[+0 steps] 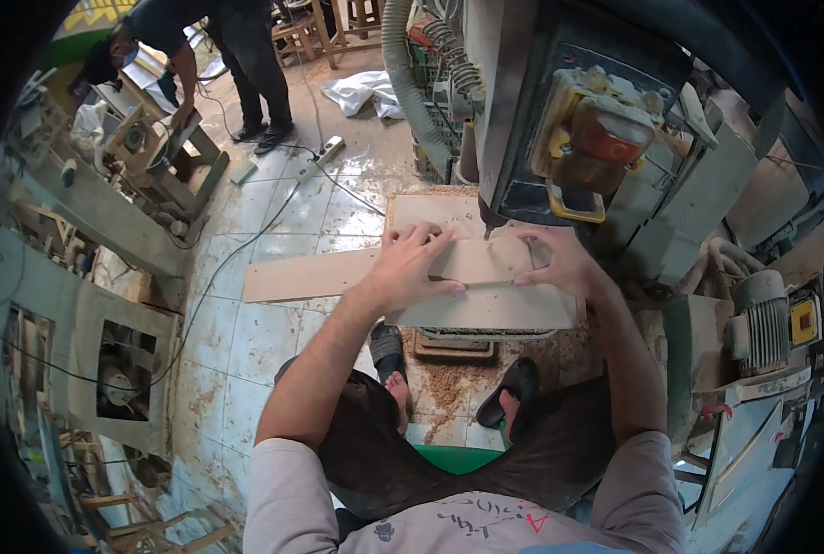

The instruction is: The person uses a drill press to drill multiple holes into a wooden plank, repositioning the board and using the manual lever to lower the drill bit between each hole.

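Note:
A long, pale wooden board (306, 272) lies across the flat work table (481, 309) of an upright machine (532, 129), under a drill bit (488, 229) at its head. My left hand (410, 266) grips the board left of the bit, fingers curled over the far edge and thumb along the near edge. My right hand (564, 268) grips the board's right part, fingers and thumb spanning its width. The board reaches out past the table to the left. A yellow-framed switch box (596, 129) with a red part is on the machine head, above my right hand.
At upper left a co-worker (246, 65) bends over wooden equipment (176, 166). A cable and power strip (315, 162) lie on the tiled floor. Machinery (126, 360) stands at left, a motor (758, 328) at right. A ribbed hose (402, 102) runs behind the table; sawdust (444, 388) lies below it.

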A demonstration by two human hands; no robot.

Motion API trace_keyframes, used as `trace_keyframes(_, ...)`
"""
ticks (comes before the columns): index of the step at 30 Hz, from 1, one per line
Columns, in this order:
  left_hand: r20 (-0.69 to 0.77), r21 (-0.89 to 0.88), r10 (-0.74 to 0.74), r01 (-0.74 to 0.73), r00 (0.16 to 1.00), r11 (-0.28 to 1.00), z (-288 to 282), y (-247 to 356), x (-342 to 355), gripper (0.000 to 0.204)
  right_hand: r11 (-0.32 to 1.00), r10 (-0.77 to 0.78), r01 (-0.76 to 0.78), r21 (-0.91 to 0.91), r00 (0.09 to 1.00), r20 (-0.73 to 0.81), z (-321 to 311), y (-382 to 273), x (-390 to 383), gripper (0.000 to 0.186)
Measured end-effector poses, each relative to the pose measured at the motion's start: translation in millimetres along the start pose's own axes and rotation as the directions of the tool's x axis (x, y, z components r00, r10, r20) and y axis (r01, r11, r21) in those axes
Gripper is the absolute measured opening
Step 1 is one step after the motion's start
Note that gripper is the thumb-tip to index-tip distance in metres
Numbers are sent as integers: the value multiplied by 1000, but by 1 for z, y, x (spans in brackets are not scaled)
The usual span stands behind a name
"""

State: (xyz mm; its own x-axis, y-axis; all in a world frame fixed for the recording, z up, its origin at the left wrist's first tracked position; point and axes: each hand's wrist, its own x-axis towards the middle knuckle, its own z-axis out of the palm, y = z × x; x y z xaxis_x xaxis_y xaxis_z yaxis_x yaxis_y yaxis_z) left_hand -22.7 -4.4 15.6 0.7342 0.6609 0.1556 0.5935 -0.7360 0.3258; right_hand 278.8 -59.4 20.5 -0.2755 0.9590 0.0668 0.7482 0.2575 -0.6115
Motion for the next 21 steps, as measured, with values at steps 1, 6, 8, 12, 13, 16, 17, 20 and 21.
trace_keyframes(1,4,0,7,-7,1000,1000,-3,-4,-1,81,999,37,-38,32,999,32,-6,8,-4,77)
trace_keyframes(6,114,-20,-126,129,985,991,-19,-20,-5,85,986,165,-167,-18,982,-92,-28,30,-22,84)
trace_keyframes(8,108,-27,-136,140,985,990,-17,-20,-1,84,950,305,-309,-52,950,-72,-36,28,-27,84)
trace_keyframes(12,33,-45,-79,81,996,996,-4,-19,5,83,958,239,-253,-137,965,-107,-54,21,-33,75)
trace_keyframes(13,27,-46,-78,79,997,996,1,-18,7,83,960,280,-280,26,945,-167,-65,17,-34,66)
trace_keyframes(16,-77,-89,-28,22,997,996,14,-14,14,83,922,293,-127,365,845,-447,-109,-1,-40,42)
trace_keyframes(17,-83,-79,-7,1,997,997,14,-14,18,83,898,311,-46,438,769,-558,-124,-3,-37,41)
trace_keyframes(20,-50,-49,-25,23,998,999,-1,-17,12,84,797,295,239,555,647,-703,-179,-17,-26,38)
trace_keyframes(21,-21,-12,-77,77,997,997,-11,-22,4,84,774,325,275,571,602,-729,-189,-40,-15,39)
